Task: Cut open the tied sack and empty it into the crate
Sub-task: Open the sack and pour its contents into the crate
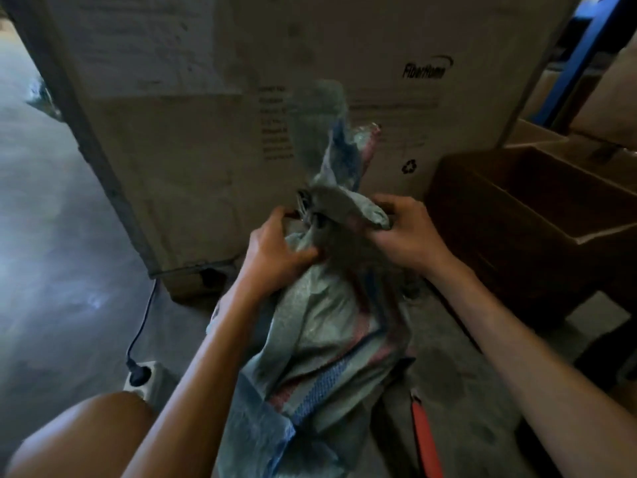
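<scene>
Facing a tall cardboard box (193, 139) that fills most of the view ahead, printed with a logo and a recycling mark, I'm crouched on the grey concrete floor (62, 236). To my right sits the crate (517, 215), a brown open-topped box, its near wall just beside my right hand. Between my arms stands the sack (320, 322), pale green woven plastic with blue and red stripes, upright on the floor in front of the tall box and to the left of the crate. Its loose top flops up above the tied neck, blurred against the cardboard. My left hand (275, 250) is clamped on the sack just under the neck, thumb pressed into the cloth, fingers wrapped round the far side. My right hand (403, 229) is pinched tight on a grey-green fold of the neck, pulling it sideways. Something dark and thin shows at the knot between my hands; I can't tell what it is. Down by my right forearm lies a red cutter (425, 439) on the floor. Off to my left, a white power strip (144, 377) carries one black plug, its cable running up towards the box.
</scene>
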Tool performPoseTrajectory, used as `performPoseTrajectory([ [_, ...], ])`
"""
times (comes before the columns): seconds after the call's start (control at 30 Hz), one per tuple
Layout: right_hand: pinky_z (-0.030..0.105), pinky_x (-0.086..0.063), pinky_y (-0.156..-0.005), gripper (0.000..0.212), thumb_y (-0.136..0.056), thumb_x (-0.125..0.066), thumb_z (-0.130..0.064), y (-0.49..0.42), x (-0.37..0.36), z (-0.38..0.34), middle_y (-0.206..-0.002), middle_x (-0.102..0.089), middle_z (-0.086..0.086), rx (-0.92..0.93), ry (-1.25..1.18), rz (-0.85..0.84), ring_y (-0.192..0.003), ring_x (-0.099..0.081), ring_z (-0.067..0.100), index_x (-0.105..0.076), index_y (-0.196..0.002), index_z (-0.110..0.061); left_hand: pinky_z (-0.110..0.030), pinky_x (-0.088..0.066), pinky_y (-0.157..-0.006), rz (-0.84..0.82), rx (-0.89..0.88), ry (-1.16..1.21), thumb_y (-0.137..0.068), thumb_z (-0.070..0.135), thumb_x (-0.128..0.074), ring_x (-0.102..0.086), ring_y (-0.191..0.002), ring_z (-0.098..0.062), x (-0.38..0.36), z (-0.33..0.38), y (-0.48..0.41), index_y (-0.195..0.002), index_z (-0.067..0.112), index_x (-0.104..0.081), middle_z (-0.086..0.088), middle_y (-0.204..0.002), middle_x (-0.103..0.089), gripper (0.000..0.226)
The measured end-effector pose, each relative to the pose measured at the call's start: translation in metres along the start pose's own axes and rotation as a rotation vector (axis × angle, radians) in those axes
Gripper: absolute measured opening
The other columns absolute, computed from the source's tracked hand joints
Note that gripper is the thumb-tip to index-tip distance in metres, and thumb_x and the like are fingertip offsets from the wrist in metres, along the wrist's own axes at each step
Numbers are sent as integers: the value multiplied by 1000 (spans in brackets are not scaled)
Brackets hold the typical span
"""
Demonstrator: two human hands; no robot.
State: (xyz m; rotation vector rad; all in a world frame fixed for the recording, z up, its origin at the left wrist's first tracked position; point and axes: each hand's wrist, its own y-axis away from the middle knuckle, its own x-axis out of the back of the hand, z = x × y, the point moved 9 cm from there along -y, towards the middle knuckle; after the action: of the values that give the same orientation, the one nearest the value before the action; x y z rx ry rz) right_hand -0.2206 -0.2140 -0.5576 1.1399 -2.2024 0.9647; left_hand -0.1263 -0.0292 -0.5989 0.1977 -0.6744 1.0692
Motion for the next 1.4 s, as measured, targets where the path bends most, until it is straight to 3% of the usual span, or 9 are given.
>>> performPoseTrajectory([
  [0.1,34,-59,-66,15,-87,-72,-27,-29,28,3,-71,-75,-2,-22,-63,67,-70,-66,-1,-76,-75,-18,-19,-42,-76,31,-55,7,-65,40,-93,-63,-95,-13,8,0,0,-121,20,-61,8,-99,-65,67],
  [0.43,48,-56,-93,33,-93,-63,-33,-65,102,74,-109,-73,17,-434,4,147,-101,-68,31,-75,-107,-6,-35,-51,-77,172,46,-30,-79,64,-71,-69,-97,-23,50,-34,-1,-100,21,-73,0,-92,-71,48],
  [0.57,36,-52,-96,41,-88,-71,-27,-31,88,63,-122,-63,2,-346,-146,115,-118,-60,21,-62,-128,-20,-39,-54,-76,246,133,-6,-88,68,-58,-69,-93,-31,67,-45,-1,-88,19,-76,-11,-90,-75,52],
  [0.73,34,-49,-83,43,-77,-73,-47,41,74,-12,-102,-52,-8,8,82,620,-97,-52,15,-58,-106,-18,-35,-46,-68,273,312,87,-88,73,-50,-67,-87,-35,47,-46,-1,-66,11,-63,-17,-87,-72,67],
  [0.8,31,-52,-72,38,-83,-64,-56,46,46,-34,-81,-61,-11,9,40,463,-76,-59,8,-61,-84,-18,-37,-45,-66,259,279,111,-89,72,-49,-66,-81,-34,36,-36,-1,-60,11,-59,-16,-81,-71,68],
  [0.9,36,-54,-87,71,-66,-50,-88,40,-14,0,-87,-72,-8,-433,-155,-16,-88,-67,13,-70,-79,-21,-37,-41,-59,216,140,158,-94,65,-50,-54,-59,-24,18,-12,-1,-49,12,-47,-3,-57,-58,70],
  [1.1,39,-52,-100,23,-90,-69,-18,32,-27,23,-110,-73,5,-372,-439,80,-107,-67,21,-71,-112,-11,-38,-40,-62,289,-11,-18,-100,58,-43,-62,-71,-36,10,15,12,-66,20,-54,-12,-69,-67,52],
  [1.2,30,-50,-98,27,-95,-61,-9,30,-30,17,-113,-72,-2,-303,-458,11,-109,-65,14,-68,-118,-22,-43,-50,-70,458,101,-99,-102,53,-44,-68,-89,-43,29,-1,16,-104,14,-58,-23,-93,-72,41],
  [1.4,32,-55,-80,25,-96,-55,0,20,21,49,-101,-72,12,-459,-580,98,-96,-66,25,-70,-95,-20,-43,-53,-87,564,531,297,-91,45,-56,-68,-102,-38,70,-95,5,-105,7,-76,-22,-108,-74,45],
])
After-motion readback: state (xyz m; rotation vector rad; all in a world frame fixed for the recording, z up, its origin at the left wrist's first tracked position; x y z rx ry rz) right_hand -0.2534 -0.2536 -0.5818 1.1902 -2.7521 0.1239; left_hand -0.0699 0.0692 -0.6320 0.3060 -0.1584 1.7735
